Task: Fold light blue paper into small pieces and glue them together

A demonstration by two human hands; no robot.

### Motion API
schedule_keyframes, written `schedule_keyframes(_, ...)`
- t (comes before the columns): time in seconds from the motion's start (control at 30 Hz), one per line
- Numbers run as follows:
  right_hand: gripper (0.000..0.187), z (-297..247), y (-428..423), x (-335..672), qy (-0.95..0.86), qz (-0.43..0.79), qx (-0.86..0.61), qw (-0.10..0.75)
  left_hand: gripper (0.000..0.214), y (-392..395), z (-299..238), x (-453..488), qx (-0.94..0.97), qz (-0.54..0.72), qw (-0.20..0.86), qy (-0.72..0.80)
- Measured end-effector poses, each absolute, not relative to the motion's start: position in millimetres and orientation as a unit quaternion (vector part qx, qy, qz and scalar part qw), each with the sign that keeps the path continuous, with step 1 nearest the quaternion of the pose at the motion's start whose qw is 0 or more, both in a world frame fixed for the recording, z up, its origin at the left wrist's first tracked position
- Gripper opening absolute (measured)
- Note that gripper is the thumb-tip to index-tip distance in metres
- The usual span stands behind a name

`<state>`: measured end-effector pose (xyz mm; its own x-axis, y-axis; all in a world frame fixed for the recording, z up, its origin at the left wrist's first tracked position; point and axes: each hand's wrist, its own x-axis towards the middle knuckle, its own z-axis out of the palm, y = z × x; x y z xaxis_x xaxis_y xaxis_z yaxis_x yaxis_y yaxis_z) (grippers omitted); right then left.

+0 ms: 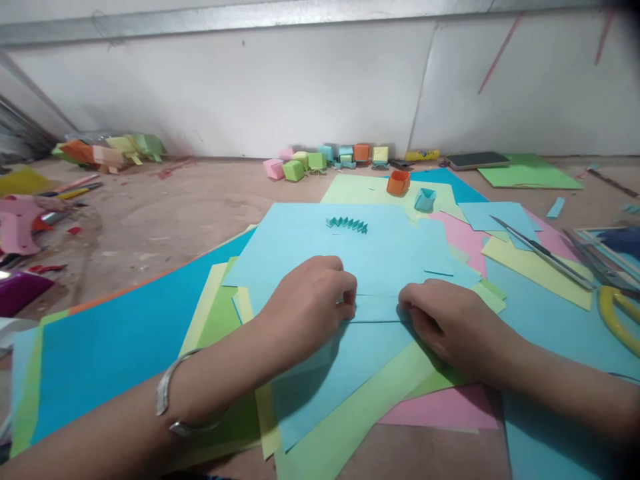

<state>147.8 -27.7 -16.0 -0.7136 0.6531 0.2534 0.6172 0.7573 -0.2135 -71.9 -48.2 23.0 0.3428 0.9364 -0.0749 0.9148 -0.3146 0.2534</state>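
A narrow light-blue paper strip (377, 310) lies across the stacked coloured sheets, with a straight edge along its near side. My left hand (311, 303) pinches its left end, thumb and fingers pressed together. At the other end, the curled fingers of my right hand (445, 320) press on the strip. Beneath both hands is a light-blue sheet (300, 233). Farther back on that sheet stands a zigzag-folded teal paper strip (347, 225), and a small cut strip (439, 272) lies to the right.
Small folded paper boxes (317, 161) line the wall, with an orange box (399, 183) and a blue box (425, 199) nearer. At right lie an open metal blade (545, 253) and yellow-handled scissors (617, 313). A pink glue gun (20, 223) rests at far left.
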Motion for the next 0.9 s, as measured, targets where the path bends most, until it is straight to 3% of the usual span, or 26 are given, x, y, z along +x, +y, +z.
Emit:
schedule_keyframes(0.2, 0.032, -7.1, -31.5, 151.4, -0.935, -0.090, -0.306, 0.156, 0.037, -51.6, 18.1, -74.5, 0.905, 0.058, 0.131, 0.401)
schedule_keyframes(0.43, 0.029, -6.8, -32.5, 148.9, -0.966, -0.124, -0.131, 0.187, 0.030, -53.9, 21.4, -74.2, 0.913, 0.049, 0.104, 0.391)
schedule_keyframes(0.67, 0.027, -0.6, -49.3, 160.5, -0.965, -0.169, -0.183, 0.087, 0.032, -57.1, 27.4, -71.0, 0.919, 0.014, 0.083, 0.385)
schedule_keyframes(0.9, 0.027, 4.0, -55.3, 166.3, -0.964, -0.170, -0.194, 0.069, 0.030, -59.8, 31.2, -67.2, 0.923, -0.052, 0.053, 0.377)
